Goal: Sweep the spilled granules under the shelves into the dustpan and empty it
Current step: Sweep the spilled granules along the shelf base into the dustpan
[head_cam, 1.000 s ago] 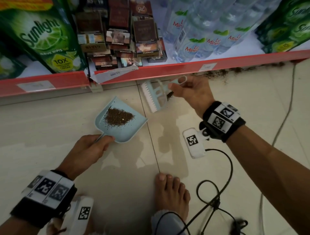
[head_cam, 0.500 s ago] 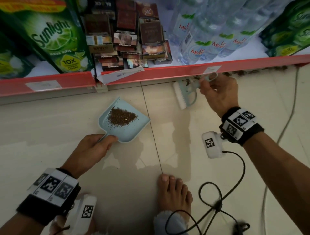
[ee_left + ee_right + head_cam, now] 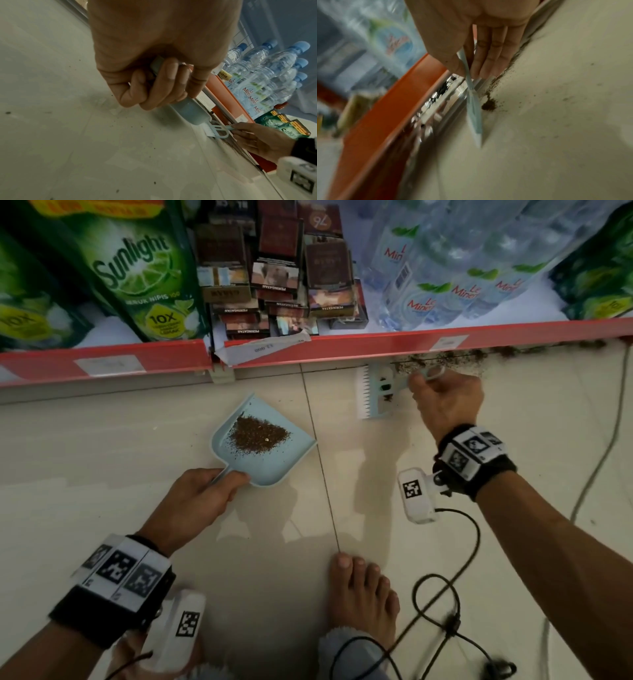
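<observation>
A pale blue dustpan (image 3: 270,463) lies on the tiled floor with a heap of brown granules (image 3: 258,435) in it. My left hand (image 3: 198,501) grips its handle (image 3: 181,106). My right hand (image 3: 445,402) pinches the handle of a small pale blue brush (image 3: 371,392) with white bristles, held close to the red shelf edge (image 3: 342,347). More dark granules (image 3: 442,361) lie in a line under that edge, right of the brush. In the right wrist view the brush (image 3: 473,108) stands beside a small clump of granules (image 3: 488,105).
The bottom shelf holds green detergent pouches (image 3: 137,272), stacked cigarette packs (image 3: 281,275) and water bottles (image 3: 445,268). A bare foot (image 3: 363,594) and a looped black cable (image 3: 442,604) lie on the floor near me. A thin cord (image 3: 603,446) runs along the floor at right.
My right hand has carried the brush to the right and up against the shelf edge, into the line of granules. The left hand and dustpan have stayed in place.
</observation>
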Tool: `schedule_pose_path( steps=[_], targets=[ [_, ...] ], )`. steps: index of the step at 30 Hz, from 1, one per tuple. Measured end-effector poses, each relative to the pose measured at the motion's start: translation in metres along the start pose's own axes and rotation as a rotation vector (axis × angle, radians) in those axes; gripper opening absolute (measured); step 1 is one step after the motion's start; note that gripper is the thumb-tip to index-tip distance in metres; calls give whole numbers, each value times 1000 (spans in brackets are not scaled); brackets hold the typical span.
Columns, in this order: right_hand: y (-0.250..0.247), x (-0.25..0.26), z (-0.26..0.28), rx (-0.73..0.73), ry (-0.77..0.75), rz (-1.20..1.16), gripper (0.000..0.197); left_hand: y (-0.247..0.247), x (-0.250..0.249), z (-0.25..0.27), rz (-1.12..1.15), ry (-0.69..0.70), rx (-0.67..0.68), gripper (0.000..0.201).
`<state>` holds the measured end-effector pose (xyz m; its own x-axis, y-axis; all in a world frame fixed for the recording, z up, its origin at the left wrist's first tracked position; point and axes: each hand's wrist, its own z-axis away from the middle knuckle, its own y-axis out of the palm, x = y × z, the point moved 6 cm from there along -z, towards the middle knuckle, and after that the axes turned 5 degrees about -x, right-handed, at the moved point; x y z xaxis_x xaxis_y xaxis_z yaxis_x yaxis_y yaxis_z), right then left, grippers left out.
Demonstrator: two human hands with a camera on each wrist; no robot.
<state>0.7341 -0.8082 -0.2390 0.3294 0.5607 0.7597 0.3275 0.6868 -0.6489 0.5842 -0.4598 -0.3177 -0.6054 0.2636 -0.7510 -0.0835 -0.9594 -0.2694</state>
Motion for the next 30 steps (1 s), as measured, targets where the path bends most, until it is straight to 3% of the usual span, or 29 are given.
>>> schedule_pose_path(
  steps=[3, 5, 11, 14, 16, 19, 21, 24, 28, 30],
  targets=[
    [8, -3, 4, -3, 234, -298, 10, 0, 2, 0, -1, 0, 2, 44],
    [34, 8, 15, 59, 292, -435, 17, 0, 2, -1, -11, 0, 7, 45],
    [116, 35, 53, 318, 438, -532, 18, 0, -3, -4, -31, 16, 20, 46],
    [117, 29, 47, 291, 405, -492, 19, 0, -6, -5, -34, 43, 18, 45],
    [98, 14, 33, 178, 331, -341, 15, 1, -9, -6, -45, 60, 24, 42],
    [48, -13, 17, -67, 312, -69, 29, 3, -14, -6, -69, 99, 37, 42],
    [19, -19, 13, -195, 297, -87, 27, 4, -17, -7, -87, 117, 36, 42],
    [2, -20, 15, -209, 354, -320, 18, 8, -22, -12, -99, 124, 43, 42],
    [19, -4, 19, -78, 383, -517, 22, 24, -34, -19, -132, 143, 94, 43],
    [34, 8, 23, -3, 413, -575, 6, 31, -39, -21, -127, 143, 97, 42]
  ],
)
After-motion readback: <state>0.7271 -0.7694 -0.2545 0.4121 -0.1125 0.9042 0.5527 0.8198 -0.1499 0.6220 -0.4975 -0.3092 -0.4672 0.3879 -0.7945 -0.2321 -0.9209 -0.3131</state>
